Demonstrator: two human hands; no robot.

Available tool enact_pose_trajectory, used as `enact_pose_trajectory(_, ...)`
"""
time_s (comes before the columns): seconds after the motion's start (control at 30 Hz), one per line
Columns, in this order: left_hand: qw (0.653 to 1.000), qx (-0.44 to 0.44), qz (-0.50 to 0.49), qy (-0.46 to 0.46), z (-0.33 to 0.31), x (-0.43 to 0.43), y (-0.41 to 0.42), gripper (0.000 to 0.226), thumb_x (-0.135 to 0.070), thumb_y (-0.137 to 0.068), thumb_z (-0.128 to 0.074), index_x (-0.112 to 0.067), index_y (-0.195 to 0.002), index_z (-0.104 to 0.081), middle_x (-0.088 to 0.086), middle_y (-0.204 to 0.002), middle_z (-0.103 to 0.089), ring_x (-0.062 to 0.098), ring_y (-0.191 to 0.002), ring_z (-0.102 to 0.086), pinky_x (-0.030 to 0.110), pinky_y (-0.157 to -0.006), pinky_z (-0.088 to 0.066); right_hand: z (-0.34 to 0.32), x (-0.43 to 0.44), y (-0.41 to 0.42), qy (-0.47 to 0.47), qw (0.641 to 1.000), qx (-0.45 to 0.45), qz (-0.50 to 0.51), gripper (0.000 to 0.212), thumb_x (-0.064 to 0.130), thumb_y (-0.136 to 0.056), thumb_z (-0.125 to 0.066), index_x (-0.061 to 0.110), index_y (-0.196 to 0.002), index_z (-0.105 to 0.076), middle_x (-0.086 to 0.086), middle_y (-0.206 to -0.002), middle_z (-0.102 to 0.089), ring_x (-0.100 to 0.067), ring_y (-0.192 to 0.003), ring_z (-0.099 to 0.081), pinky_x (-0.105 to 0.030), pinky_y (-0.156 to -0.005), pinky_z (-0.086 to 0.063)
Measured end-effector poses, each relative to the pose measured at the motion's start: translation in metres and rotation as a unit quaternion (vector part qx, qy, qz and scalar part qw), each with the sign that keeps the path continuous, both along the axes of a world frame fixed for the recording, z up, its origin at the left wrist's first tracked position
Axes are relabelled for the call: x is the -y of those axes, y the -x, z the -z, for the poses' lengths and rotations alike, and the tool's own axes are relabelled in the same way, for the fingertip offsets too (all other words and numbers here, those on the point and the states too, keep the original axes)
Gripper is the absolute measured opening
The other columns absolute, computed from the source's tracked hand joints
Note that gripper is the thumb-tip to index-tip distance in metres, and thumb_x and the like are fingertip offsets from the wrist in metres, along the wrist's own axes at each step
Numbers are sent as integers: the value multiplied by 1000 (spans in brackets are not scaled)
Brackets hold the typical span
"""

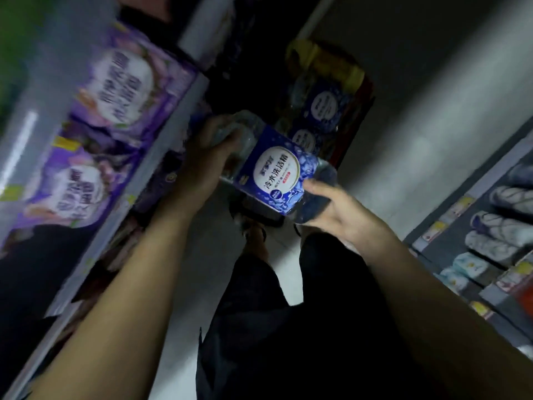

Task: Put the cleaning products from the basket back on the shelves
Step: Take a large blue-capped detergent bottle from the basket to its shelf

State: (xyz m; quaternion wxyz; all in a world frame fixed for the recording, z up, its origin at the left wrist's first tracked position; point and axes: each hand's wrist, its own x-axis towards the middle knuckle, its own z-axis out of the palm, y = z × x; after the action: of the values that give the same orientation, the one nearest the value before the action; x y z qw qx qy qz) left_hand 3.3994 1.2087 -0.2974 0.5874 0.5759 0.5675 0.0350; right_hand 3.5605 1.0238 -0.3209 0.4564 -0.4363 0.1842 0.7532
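You hold a blue-labelled bottle of cleaning liquid in both hands, lying on its side across the aisle, above the floor. Your left hand is wrapped around the clear upper end of the bottle, fingers curled over the far side and the thumb along the near side. Your right hand is clamped on the dark lower end, thumb pointing toward the label, the other fingers tucked under and out of sight. The label faces up at you: a white oval with dark characters on a deep blue ground.

Just beyond the bottle, on the floor by the foot of the left shelving, stands the basket, red at its rim. Inside it you can see more blue-labelled bottles, packed close together, and something yellow at its far end; the blur hides what that yellow thing is.

Along the left runs a shelf whose pale front edge crosses the view diagonally. On it stand purple packs with white round labels, side by side right up to the shelf's front edge; the print is too smeared to read. At the right edge of the view another set of shelves carries pale rolled and folded goods behind small price tags. Your dark trousers fill the bottom centre, with one foot showing beneath the bottle
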Motion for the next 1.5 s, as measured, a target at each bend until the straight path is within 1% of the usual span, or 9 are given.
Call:
enact_pose_trajectory(0.13, 986, 82, -18, -145, -113, -4, -7, 52, -46, -78, -63, -22, -125, -60, 0, -123, -67, 11, -114, -61, 40, -102, -49, -74, -18, -9, -93, 993, 66, -17, 105, 20, -51, -94, 15, -145, -47, -14, -128, -68, -28, -108, -70, -45, -74, -60)
enact_pose_trajectory(0.3, 939, 152, -81, -296, -222, 18, 43, 71, -42, -86, -70, -36, -145, -32, -13, -149, -45, 8, -135, -45, 35, -111, -41, -168, -49, 12, -221, 972, 69, -36, 100, 30, -43, -99, 14, -133, -59, -12, -125, -69, -27, -109, -69, -44, -85, -59)
enact_pose_trajectory(0.43, 928, 233, -166, -239, -273, 56, 108, 77, -51, -71, -74, -25, -138, -44, -21, -126, -65, 1, -118, -61, 26, -97, -52, -230, -59, 65, -335, 935, 66, -92, 80, 30, -58, -93, 14, -131, -63, -16, -132, -64, -31, -118, -64, -47, -101, -53)
enact_pose_trajectory(0.53, 917, 262, -208, -218, -292, 97, 163, 83, -66, -58, -81, -31, -127, -52, -14, -125, -68, 8, -119, -63, 43, -102, -51, -268, -53, 132, -390, 908, 60, -137, 90, 28, -63, -91, 6, -141, -52, -22, -137, -59, -35, -122, -60, -45, -97, -53)
enact_pose_trajectory(0.77, 784, 395, -381, -289, -355, 168, 324, 98, -52, -62, -88, -6, -138, -44, 15, -125, -68, 33, -115, -66, 51, -89, -56, -352, -40, 289, -478, 810, 185, -286, 111, 31, -45, -100, 18, -137, -37, -10, -133, -63, -31, -119, -65, -49, -85, -58)
enact_pose_trajectory(0.93, 731, 372, -434, -373, -405, 229, 432, 101, -51, -57, -91, -2, -134, -47, 21, -123, -67, 38, -112, -66, 63, -90, -53, -404, -29, 400, -569, 707, 190, -376, 97, 27, -51, -96, 18, -132, -44, -12, -128, -67, -33, -115, -67, -50, -92, -57)
enact_pose_trajectory(1.07, 726, 309, -441, -428, -441, 275, 503, 92, -53, -60, -88, -11, -133, -51, 15, -122, -69, 37, -109, -68, 56, -85, -56, -441, -8, 486, -631, 627, 179, -420, 88, 27, -56, -94, 24, -134, -54, -3, -125, -70, -27, -113, -69, -49, -93, -57)
enact_pose_trajectory(1.3, 727, 240, -436, -472, -481, 323, 607, 71, -48, -74, -76, -28, -137, -50, 2, -126, -69, 26, -113, -68, 42, -84, -59, -456, 23, 612, -630, 653, 63, -416, 93, 23, -52, -97, 22, -135, -54, -10, -126, -70, -35, -113, -68, -47, -85, -60)
enact_pose_trajectory(1.5, 731, 176, -480, -452, -477, 371, 698, 70, -78, -60, -73, -52, -123, -58, -7, -127, -68, 20, -114, -67, 38, -81, -59, -455, 42, 727, -636, 648, -26, -417, 103, 23, -45, -100, 24, -135, -51, -15, -130, -66, -38, -116, -65, -58, -92, -55)
